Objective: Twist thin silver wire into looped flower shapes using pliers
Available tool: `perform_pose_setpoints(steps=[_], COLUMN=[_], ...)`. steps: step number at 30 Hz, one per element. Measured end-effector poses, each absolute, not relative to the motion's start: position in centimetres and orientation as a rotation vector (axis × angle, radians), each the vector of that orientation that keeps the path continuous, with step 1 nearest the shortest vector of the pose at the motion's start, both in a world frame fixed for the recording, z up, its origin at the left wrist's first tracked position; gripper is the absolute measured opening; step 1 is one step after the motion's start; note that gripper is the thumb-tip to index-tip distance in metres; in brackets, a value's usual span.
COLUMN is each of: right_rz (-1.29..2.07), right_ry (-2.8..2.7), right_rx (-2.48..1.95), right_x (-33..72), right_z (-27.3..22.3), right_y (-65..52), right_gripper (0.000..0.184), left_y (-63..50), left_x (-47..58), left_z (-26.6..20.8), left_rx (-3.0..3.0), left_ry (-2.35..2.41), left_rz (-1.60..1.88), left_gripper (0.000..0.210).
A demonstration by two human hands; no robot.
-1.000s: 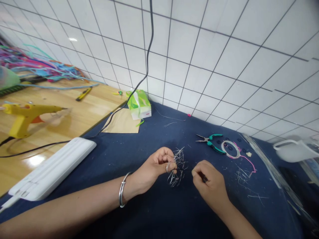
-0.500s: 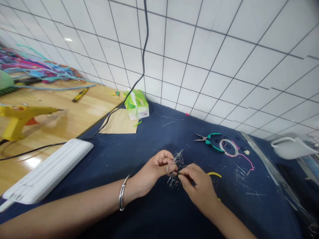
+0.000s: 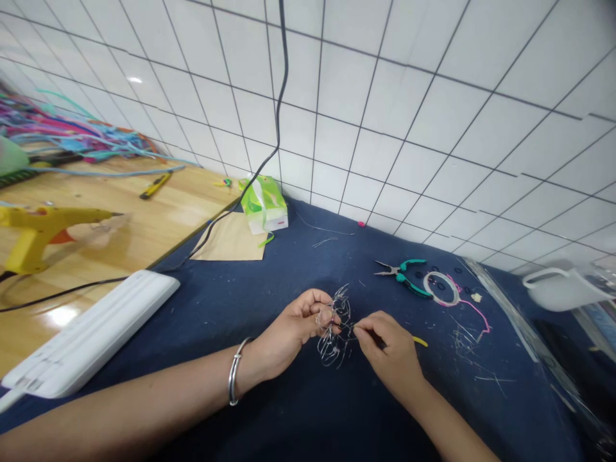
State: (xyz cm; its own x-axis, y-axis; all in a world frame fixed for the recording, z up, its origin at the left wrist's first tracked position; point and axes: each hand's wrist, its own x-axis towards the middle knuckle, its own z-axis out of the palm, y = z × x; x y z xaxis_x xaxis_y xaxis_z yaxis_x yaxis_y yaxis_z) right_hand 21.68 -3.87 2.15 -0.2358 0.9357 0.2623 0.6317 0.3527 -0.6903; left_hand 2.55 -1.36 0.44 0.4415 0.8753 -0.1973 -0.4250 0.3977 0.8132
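Where the wire bundle lies in the head view: between the left hand and the right hand, above the blue-covered counter.
Bundle's long axis: near to far, crossing the line between the hands.
Left fingers: clamped on the bundle's left side; this hand is nearer.
Right fingers: tips together, just beside its right edge, pointing left; too fine to tell whether they pinch a strand.
Teal-handled pliers: beyond the right hand, apart from it.

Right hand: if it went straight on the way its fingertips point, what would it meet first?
The right hand would most likely meet the wire bundle first, then the left hand holding it. Depth is hard to judge from this one view.
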Motion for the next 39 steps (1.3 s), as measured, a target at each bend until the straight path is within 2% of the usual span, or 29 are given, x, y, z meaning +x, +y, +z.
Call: perform_pose_setpoints(steps=[13, 24, 35, 39], right_rz=[0.626, 0.806, 0.709, 0.72], right_ry=[-1.954, -1.818, -1.779, -1.775], right_rx=[-1.361, -1.325, -1.323, -1.333], right_x=[21.8, 19.7, 19.0, 19.2], right_z=[1.6, 1.9, 1.9, 1.9], right_y=[-3.8, -4.7, -4.9, -4.8], right_gripper=[0.013, 0.012, 0.008, 0.009], left_y=[-1.3, -1.5, -1.8, -1.7], left_x=[2.5, 2.9, 3.1, 2.9], left_z=[0.3, 0.1, 0.3, 0.3], left_rx=[0.73, 0.759, 0.762, 0.722], left_ry=[0.635, 0.608, 0.601, 0.523], left_rz=[0.913, 0.922, 0.874, 0.84], left_gripper=[0.017, 0.02, 0.021, 0.032])
